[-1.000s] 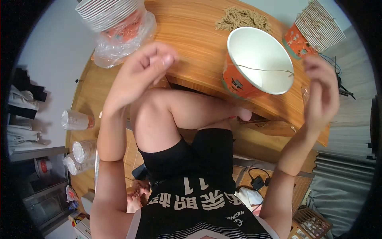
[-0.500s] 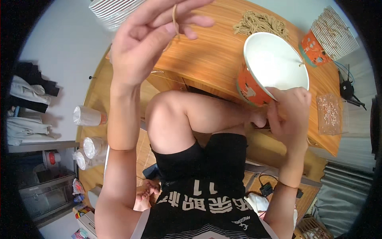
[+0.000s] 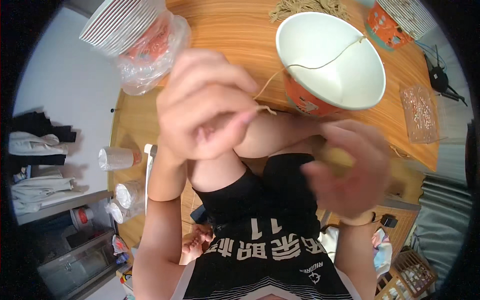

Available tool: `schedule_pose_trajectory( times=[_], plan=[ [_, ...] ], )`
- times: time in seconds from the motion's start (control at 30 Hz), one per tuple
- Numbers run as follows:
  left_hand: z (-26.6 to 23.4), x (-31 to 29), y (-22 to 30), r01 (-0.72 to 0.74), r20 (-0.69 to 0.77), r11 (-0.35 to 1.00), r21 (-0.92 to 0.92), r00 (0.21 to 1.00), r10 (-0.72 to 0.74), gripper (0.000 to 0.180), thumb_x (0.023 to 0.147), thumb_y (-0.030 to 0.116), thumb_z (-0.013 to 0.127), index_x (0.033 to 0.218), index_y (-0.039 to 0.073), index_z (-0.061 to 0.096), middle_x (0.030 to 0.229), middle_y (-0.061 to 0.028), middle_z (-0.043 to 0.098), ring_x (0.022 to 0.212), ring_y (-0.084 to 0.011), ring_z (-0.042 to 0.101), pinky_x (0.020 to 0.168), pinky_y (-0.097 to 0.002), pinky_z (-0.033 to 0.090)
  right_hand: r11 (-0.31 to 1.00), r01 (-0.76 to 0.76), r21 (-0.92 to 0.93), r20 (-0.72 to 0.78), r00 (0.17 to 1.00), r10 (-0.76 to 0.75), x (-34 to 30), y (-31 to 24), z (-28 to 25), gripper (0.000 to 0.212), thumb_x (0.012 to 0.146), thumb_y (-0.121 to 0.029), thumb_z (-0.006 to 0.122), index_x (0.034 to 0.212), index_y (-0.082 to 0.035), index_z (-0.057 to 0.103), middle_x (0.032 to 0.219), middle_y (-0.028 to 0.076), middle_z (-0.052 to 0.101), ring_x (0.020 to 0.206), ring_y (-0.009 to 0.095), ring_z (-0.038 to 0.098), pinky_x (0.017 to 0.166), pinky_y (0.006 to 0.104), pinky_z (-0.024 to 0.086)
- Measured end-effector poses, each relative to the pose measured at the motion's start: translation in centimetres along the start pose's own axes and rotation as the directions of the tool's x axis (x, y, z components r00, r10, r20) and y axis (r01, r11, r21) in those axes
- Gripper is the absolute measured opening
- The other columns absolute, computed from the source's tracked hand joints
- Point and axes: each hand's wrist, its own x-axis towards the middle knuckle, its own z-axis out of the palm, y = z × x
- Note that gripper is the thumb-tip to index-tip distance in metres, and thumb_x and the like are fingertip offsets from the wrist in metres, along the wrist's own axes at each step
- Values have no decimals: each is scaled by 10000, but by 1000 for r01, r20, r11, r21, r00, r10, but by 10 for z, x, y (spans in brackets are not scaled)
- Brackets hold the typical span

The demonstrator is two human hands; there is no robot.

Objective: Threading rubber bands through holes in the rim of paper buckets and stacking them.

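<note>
A large paper bucket (image 3: 306, 98), white inside and orange outside, stands tilted near the table's front edge. A thin tan cord (image 3: 309, 68) is fixed at its far right rim and crosses its mouth toward me. My left hand (image 3: 205, 105) pinches the cord's loose end between thumb and fingers, left of the bucket; a short tail sticks out past the fingertips. My right hand (image 3: 355, 165), smeared by motion, hangs below the bucket, apart from it, thumb and fingers spread with nothing visible between them.
Behind the bucket lies a heap of tan cords (image 3: 310, 9). Bucket stacks stand at the right (image 3: 387, 30) and, partly wrapped in plastic, at the left (image 3: 150, 42). A clear box of small pale pieces (image 3: 420, 112) sits on the right, near a black device with antennas (image 3: 439, 79).
My left hand has come down and closer, drawing the cord across the bucket's mouth. My right hand has let go of the bucket's near rim and moved down toward me.
</note>
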Motion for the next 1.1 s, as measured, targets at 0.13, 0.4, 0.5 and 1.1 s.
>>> schedule_pose_trajectory(
  times=[0.13, 0.4, 0.5, 1.1],
  plan=[
    [13, 2, 15, 90, 74, 946, -310, 995, -71, 74, 745, 108, 741, 808, 73, 725, 863, -43, 719, 829, -234, 588, 750, -312, 468, 912, -247, 328, -56, 958, 280, -8, -17, 36, 360, 773, -159, 849, 1089, -48, 718, 1034, 79, 717, 726, 191, 641, 689, 294, 521],
    [13, -1, 19, 132, 181, 941, -313, 980, -77, 100, 732, 153, 757, 802, 85, 737, 670, -24, 583, 726, -228, 545, 720, -364, 381, 978, -120, 173, -129, 981, 143, -19, -7, 25, 222, 714, -6, 816, 912, -85, 755, 892, 49, 726, 765, 237, 647, 688, 319, 524],
    [5, 0, 16, 147, 209, 982, -120, 971, -120, 119, 708, 164, 764, 804, 98, 738, 643, -24, 549, 692, -230, 508, 742, -382, 357, 993, -59, 107, -128, 989, 73, -26, 1, 24, 254, 734, -20, 776, 980, -77, 745, 938, 47, 715, 792, 238, 640, 717, 328, 519],
    [27, -4, 51, 564, 186, 770, -299, 826, -532, 336, 721, 25, 821, 1047, 63, 753, 833, -74, 724, 669, -175, 644, 605, -284, 506, 854, 463, -237, 135, 887, -443, 22, 12, -9, 289, 775, -212, 705, 1053, -132, 713, 1006, -25, 697, 982, 159, 602, 742, 318, 454]
  ],
)
